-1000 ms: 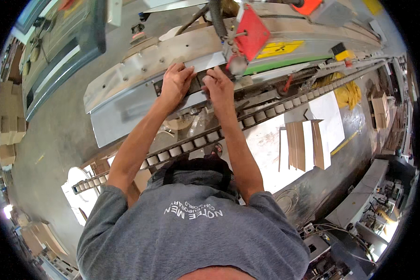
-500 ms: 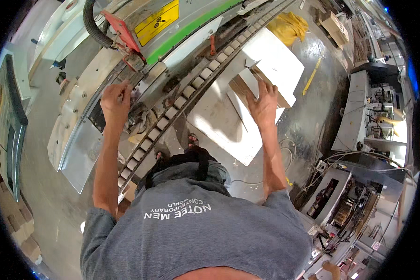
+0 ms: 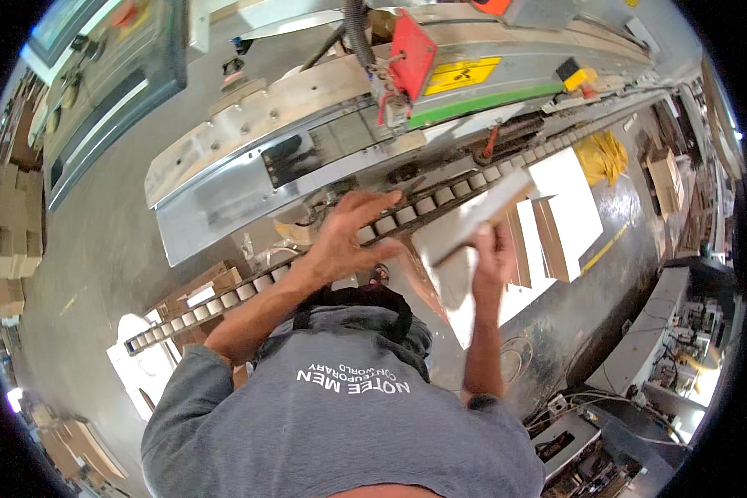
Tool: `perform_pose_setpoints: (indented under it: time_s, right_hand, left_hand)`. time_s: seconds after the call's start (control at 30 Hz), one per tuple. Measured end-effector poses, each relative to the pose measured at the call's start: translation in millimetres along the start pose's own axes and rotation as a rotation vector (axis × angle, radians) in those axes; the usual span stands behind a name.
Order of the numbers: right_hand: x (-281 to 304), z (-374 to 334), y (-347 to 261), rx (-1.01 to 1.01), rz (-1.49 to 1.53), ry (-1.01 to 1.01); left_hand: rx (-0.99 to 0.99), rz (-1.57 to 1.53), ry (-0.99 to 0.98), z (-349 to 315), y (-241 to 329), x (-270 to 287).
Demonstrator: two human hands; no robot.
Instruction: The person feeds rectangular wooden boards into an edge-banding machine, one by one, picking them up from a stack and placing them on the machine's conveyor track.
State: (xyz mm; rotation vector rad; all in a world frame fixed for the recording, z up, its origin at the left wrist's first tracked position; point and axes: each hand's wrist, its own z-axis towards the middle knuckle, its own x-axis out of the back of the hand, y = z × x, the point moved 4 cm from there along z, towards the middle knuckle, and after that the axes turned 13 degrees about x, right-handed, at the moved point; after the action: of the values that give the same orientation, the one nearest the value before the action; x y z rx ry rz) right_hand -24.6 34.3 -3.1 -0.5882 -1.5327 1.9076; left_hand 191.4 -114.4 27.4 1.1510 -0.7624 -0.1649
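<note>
Left hand (image 3: 346, 236): spread wide, pointing toward 3 o'clock
Left forearm (image 3: 270, 299): toward 2 o'clock
Right hand (image 3: 494, 256): curled in a grip
Right forearm (image 3: 483, 349): toward 12 o'clock

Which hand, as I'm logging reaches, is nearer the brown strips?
Right. The right hand, gripping a pale panel, is just left of the brown strips; the left hand is farther left, by the row of rollers.

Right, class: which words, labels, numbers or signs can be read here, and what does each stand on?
White lettering, three upside-down lines, on the grey cloth shirt: legible, wording not copied here.
Yellow rectangular label with black marks, on the grey metal machine: too small to read.
Long white panel in the right hand: blurred, no lettering visible.
</note>
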Motion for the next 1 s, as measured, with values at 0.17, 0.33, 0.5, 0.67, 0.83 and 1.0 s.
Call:
perform_pose_setpoints:
  time_s: [0.17,0.33,0.5,0.67,0.83,1.0]
  right_hand:
    - [-161.3,-22.8,18.9,-0.105,0.414,-0.156]
    - [-259.6,-44.7,36.3,-0.308,0.614,-0.399]
    - [-325.2,-60.4,44.8,-0.456,0.683,-0.536]
    - [-366.8,-57.2,42.2,-0.382,0.671,-0.486]
    - [-375.9,-56.0,45.2,-0.295,0.631,-0.503]
    - [-381.1,-57.7,50.1,-0.285,0.604,-0.461]
  left_hand:
    - [0.186,-0.041,0.048,-23.8,-31.0,41.5]
    - [0.183,0.240,0.221,-44.4,-104.6,138.1]
    - [0.020,0.506,0.332,-43.5,-147.9,193.0]
    - [-0.067,0.681,0.514,-47.1,-147.7,205.8]
    - [0.040,0.644,0.588,-68.7,-170.2,221.8]
    - [0.073,0.521,0.539,-64.8,-167.6,226.2]
